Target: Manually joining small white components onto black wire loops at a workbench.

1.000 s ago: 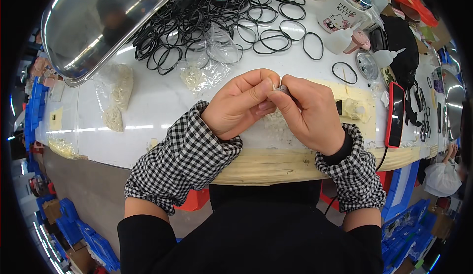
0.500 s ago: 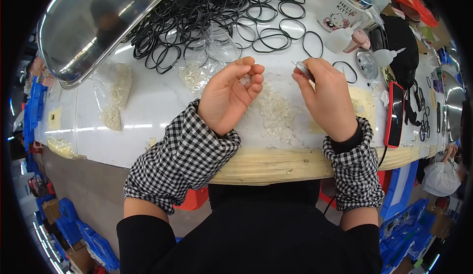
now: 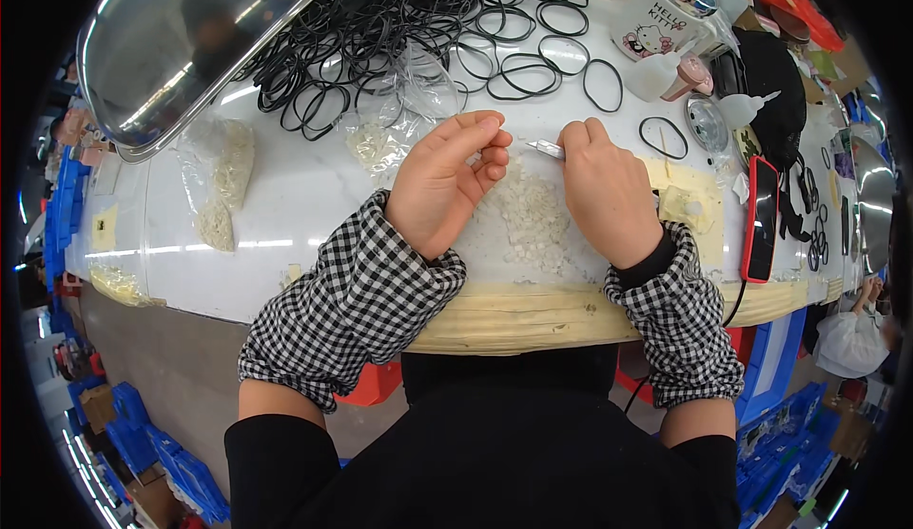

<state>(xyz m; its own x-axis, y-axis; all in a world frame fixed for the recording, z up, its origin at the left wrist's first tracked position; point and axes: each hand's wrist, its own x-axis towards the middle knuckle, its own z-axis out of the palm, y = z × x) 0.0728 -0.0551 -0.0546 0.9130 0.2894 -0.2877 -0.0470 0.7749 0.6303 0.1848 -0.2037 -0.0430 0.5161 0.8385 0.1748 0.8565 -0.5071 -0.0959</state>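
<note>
My left hand [image 3: 445, 185] is raised over the table, palm turned inward. Its thumb meets the index finger and the other fingers curl in; whatever they hold is too small or hidden to make out. My right hand [image 3: 611, 192] is closed around a small craft knife [image 3: 546, 149], its pointed silver blade aimed left toward the left fingertips, without touching them. Below and between both hands lies a scattered heap of small white pieces [image 3: 534, 230]. An open clear plastic bag [image 3: 376, 139] with similar pale pieces rests just beyond my left hand.
A tangled pile of black rubber rings [image 3: 380, 30] covers the far table, with one loose ring [image 3: 663, 137] beyond my right hand. A shiny metal basin [image 3: 190, 54] stands far left, above a filled bag [image 3: 226, 182]. On the right are squeeze bottles [image 3: 651, 75] and a red-edged phone [image 3: 761, 220].
My right hand has moved slightly left and turned, bringing the knife blade closer to my left fingers. My left thumb and index finger have drawn together.
</note>
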